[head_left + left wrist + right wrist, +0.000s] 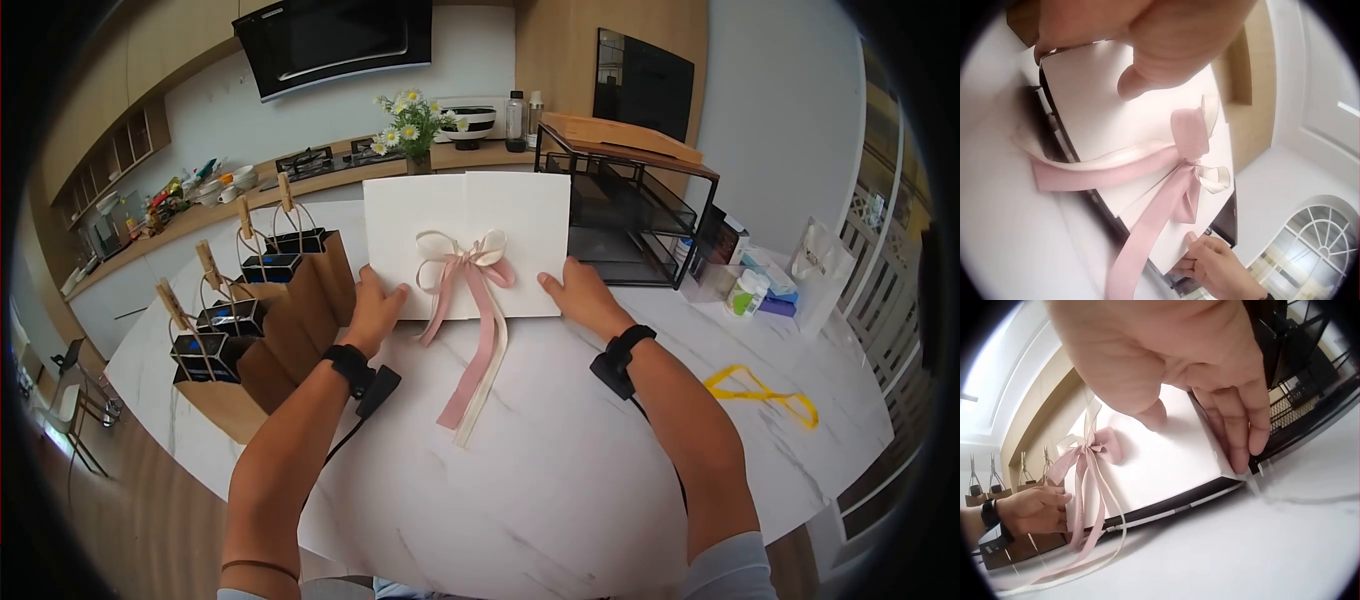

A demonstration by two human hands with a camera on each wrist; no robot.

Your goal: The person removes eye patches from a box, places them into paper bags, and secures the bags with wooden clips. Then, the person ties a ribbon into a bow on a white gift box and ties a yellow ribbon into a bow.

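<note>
A white box-like item [400,215] stands tilted up on the marble table, its front tied with a pink and cream ribbon bow [465,255] whose tails hang down onto the table. My left hand [376,312] grips its lower left edge, thumb on the white front. At the lower right edge my right hand [590,300] holds it the same way, with the fingers [1235,422] along its side in the right wrist view. The left wrist view shows a dark layer under the white panel; its back is hidden.
Several brown paper bags [325,290] with clothespins on their handles stand at the left. Behind to the right is a black rack [640,270]. A yellow strap [765,394], a white-and-green bottle [746,292] and a white bag [820,275] are at the right.
</note>
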